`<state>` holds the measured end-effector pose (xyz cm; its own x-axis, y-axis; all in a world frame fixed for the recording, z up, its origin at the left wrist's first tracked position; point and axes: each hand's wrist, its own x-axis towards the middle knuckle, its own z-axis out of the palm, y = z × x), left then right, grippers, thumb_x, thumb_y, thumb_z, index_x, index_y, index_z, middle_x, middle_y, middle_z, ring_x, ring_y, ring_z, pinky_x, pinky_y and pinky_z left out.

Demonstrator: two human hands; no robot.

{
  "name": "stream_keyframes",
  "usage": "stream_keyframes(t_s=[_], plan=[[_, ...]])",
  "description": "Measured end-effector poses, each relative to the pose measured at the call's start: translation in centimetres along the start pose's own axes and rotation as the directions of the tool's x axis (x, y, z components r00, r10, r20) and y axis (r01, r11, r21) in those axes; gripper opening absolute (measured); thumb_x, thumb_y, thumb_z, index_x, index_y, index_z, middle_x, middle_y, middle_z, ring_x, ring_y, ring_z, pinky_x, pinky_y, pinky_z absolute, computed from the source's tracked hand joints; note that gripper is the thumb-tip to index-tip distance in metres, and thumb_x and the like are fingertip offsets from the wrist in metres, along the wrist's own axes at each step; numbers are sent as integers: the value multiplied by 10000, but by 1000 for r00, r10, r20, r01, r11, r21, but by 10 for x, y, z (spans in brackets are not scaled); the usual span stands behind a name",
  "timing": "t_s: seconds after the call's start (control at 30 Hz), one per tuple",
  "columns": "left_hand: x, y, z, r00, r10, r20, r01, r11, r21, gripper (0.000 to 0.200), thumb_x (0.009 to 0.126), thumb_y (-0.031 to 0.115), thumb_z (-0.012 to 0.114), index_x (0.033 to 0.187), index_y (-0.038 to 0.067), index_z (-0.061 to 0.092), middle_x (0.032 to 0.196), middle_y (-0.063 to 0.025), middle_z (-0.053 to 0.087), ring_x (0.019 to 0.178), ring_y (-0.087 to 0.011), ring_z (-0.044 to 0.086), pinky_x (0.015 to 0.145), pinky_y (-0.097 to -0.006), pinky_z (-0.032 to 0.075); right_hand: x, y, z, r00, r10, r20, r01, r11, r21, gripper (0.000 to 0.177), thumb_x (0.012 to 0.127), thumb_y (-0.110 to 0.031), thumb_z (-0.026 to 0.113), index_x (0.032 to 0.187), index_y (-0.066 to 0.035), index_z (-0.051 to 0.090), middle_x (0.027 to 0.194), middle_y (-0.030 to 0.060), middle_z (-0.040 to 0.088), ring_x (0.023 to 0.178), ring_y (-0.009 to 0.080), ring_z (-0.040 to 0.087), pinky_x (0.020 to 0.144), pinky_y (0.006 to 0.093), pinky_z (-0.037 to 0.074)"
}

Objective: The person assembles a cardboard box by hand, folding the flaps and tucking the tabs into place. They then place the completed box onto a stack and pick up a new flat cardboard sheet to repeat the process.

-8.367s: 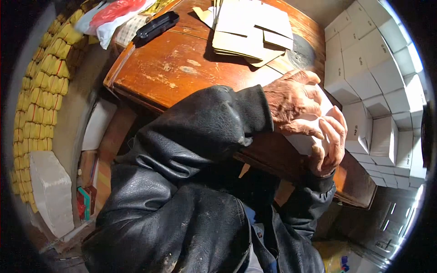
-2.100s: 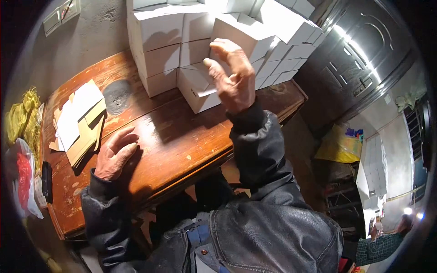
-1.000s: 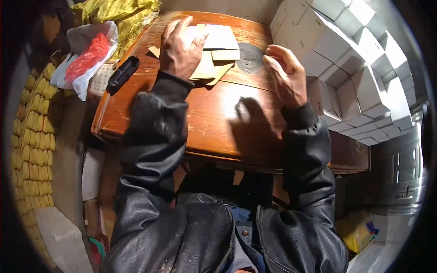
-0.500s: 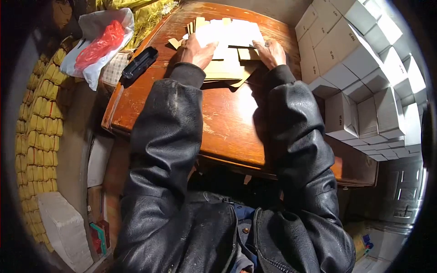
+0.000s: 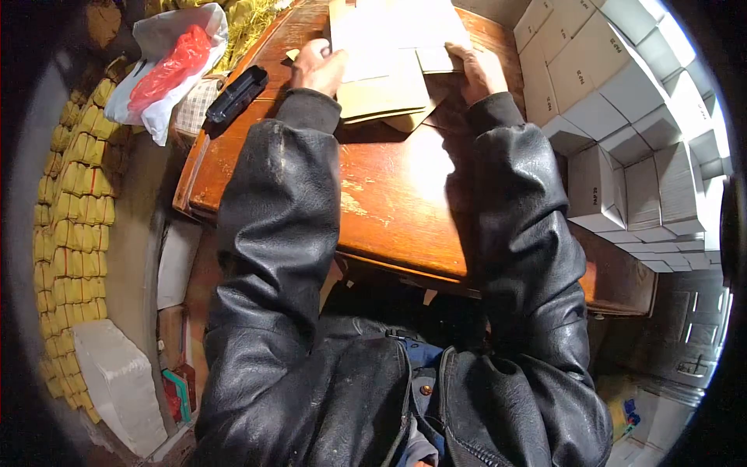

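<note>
A flat cardboard box blank (image 5: 389,74) spans the gap between my hands at the far side of the table, its upper part washed out by bright light. My left hand (image 5: 317,70) is closed at its left edge, fingers curled and thumb against the card. On the opposite side, my right hand (image 5: 482,70) pinches the right edge near a flap. More brown card (image 5: 411,122) shows beneath the near edge of the blank; how many pieces lie there is hidden.
The worn wooden table (image 5: 381,198) carries a black plastic tray (image 5: 237,95) at its left edge. White boxes (image 5: 595,187) are stacked at the right. A red plastic bag (image 5: 171,66) lies on white plastic at the left, near yellow bundles (image 5: 82,210) stacked along the wall.
My hands have moved slightly apart. The bright blank now looks larger and covers most of the card pieces and tabs that showed around it before. The view has shifted a little.
</note>
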<state>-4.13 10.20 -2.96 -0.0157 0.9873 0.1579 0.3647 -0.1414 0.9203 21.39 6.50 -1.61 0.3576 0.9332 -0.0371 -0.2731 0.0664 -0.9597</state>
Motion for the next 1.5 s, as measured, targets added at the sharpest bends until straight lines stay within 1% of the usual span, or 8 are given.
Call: stream_keyframes(t_s=[0.2, 0.23, 0.5, 0.67, 0.87, 1.1, 1.37, 1.5], plan=[[10, 0, -11, 987, 155, 40, -119, 878, -463, 777, 871, 560, 676, 1295, -79, 553, 1256, -188, 612, 1129, -276, 577, 969, -402, 464, -11, -36, -12, 994, -76, 73, 61, 981, 184, 211, 926, -142, 637, 1106, -31, 631, 1029, 68, 693, 955, 212, 662, 877, 407, 558], [8, 4, -4, 978, 203, -47, -182, 723, -666, 695, 921, 467, 667, 1402, -2, 490, 1411, -164, 520, 1349, -277, 434, 1172, -401, 266, -11, -38, -15, 994, -75, 77, 59, 978, 199, 218, 931, -158, 634, 1111, -36, 632, 1028, 67, 696, 952, 211, 665, 875, 395, 556], [1, 0, 9, 1000, -1, 13, 11, 666, -746, 660, 931, 510, 628, 1321, -18, 561, 1281, -148, 617, 1203, -214, 558, 1045, -329, 418, -6, -8, -1, 919, -335, 208, 386, 873, -298, 535, 898, -312, 726, 1283, 26, 572, 1208, 130, 647, 1122, 195, 583, 972, 325, 437], [-5, 17, -6, 981, 107, 160, 60, 620, -782, 571, 1050, 495, 362, 1368, 41, 494, 1269, -109, 600, 1118, -217, 604, 954, -346, 514, -9, 0, 6, 897, -372, 240, 421, 884, -203, 523, 890, -287, 750, 1270, 29, 578, 1202, 139, 649, 1116, 200, 592, 973, 317, 445], [-23, 41, -7, 986, -96, 133, 160, 388, -908, 504, 1055, 434, 398, 1319, 26, 534, 1226, -121, 630, 1083, -228, 629, 931, -351, 524, -2, -3, -1, 975, -166, 147, 177, 982, -61, 374, 907, -145, 696, 1244, -7, 612, 1150, 80, 679, 1023, 168, 644, 922, 291, 494], [-19, 26, -4, 989, -24, 146, 141, 463, -875, 434, 1033, 404, 473, 1247, 48, 595, 1178, -105, 661, 1034, -223, 648, 910, -359, 525, -11, -25, -3, 993, 118, -1, -113, 950, 291, 298, 957, -166, 597, 1221, -29, 619, 1153, 55, 691, 1077, 194, 638, 973, 366, 489], [7, -2, 3, 994, 88, 62, 12, 490, -872, 437, 1043, 331, 454, 1343, 25, 542, 1258, -92, 637, 1131, -203, 610, 986, -334, 474, 20, 12, -44, 948, -269, 172, 261, 963, 63, 365, 1007, -206, 505, 1311, -6, 539, 1316, 123, 603, 1189, 216, 580, 1045, 337, 448], [-16, 25, -2, 996, 40, 74, 53, 396, -917, 375, 996, 308, 557, 1252, 38, 604, 1175, -79, 660, 1045, -202, 624, 916, -319, 492, 7, -10, -22, 989, 138, -43, -117, 936, 331, 297, 1018, -190, 473, 1214, 11, 569, 1152, 145, 659, 1018, 259, 649, 904, 429, 530]])
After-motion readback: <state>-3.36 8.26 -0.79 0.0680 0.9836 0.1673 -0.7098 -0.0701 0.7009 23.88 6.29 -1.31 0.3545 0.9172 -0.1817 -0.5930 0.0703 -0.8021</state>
